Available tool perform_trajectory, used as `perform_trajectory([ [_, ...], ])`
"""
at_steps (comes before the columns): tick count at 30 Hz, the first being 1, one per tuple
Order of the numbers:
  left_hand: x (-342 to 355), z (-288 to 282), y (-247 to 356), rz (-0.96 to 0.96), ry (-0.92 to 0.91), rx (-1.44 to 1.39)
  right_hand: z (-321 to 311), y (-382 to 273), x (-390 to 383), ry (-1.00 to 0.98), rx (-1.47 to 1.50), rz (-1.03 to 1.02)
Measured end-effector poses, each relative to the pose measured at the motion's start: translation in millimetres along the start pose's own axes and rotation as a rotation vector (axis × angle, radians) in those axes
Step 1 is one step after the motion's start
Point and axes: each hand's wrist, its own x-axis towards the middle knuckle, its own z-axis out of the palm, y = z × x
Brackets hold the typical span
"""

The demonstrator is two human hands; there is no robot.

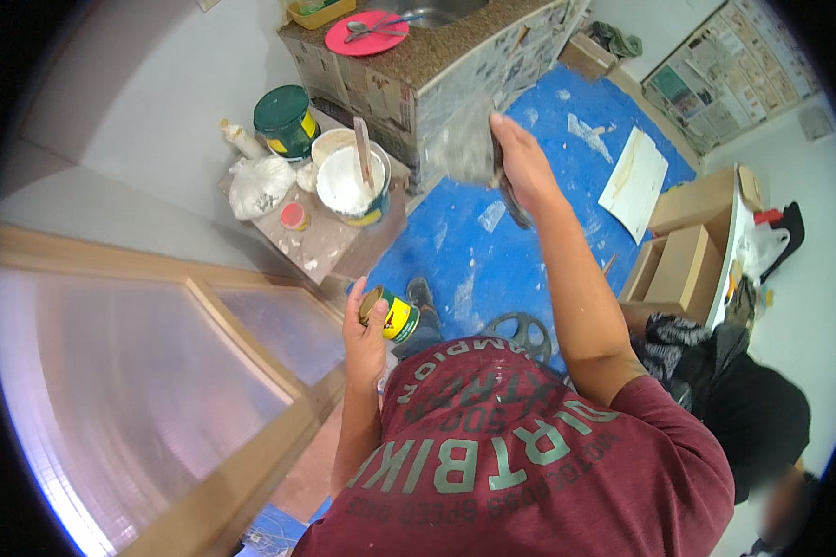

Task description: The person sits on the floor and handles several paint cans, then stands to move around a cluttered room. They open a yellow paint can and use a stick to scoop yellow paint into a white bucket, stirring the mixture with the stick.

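Observation:
My left hand [366, 345] is wrapped round a small green and yellow can [399, 317], tilted on its side, its brown end towards the wall. My right hand [527, 165] is raised over the blue floor, closed on a flat grey-bladed tool [466, 148] with a dark handle. Motion smears the blade, so its exact kind is unclear. Left of it, a white bucket [346, 186] of white paste stands on a low table [320, 243], with a wooden stick [363, 153] upright in it.
On the low table are a dark green tub [286, 121], a white plastic bag [258, 187] and a small red-lidded jar [293, 216]. A granite counter [437, 60] holds a pink plate [367, 33]. A wood-framed panel [186, 371] borders my left; a person in black [752, 399] is at right.

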Motion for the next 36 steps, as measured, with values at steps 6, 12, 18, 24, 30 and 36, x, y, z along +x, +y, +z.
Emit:
perform_trajectory([
  [6, 129.4, 49.8, 74.1, 0.137, -0.052, 0.054, -44.9, 14.0, 92.9, -0.21, -0.655, 0.128],
  [12, 278.3, 115.9, 110.4, 0.529, 0.051, 0.618, -54.1, -8.8, 200.0, -0.43, -0.906, 0.039],
  [18, 428.8, 202.0, 110.7, 0.668, 0.147, 0.722, -51.2, -31.1, 315.4, -0.647, -1.072, -0.112],
  [24, 491.5, 246.9, 97.6, 0.59, 0.208, 0.841, -58.6, -39.1, 389.6, -0.627, -1.232, -0.298],
  [30, 494.4, 258.1, 113.4, 0.577, 0.139, 0.882, -56.2, -47.9, 424.1, -0.651, -1.38, -0.373],
  [36, 498.3, 247.6, 110.4, 0.451, 0.033, 0.799, -49.3, -52.8, 434.8, -0.678, -1.433, -0.47],
])
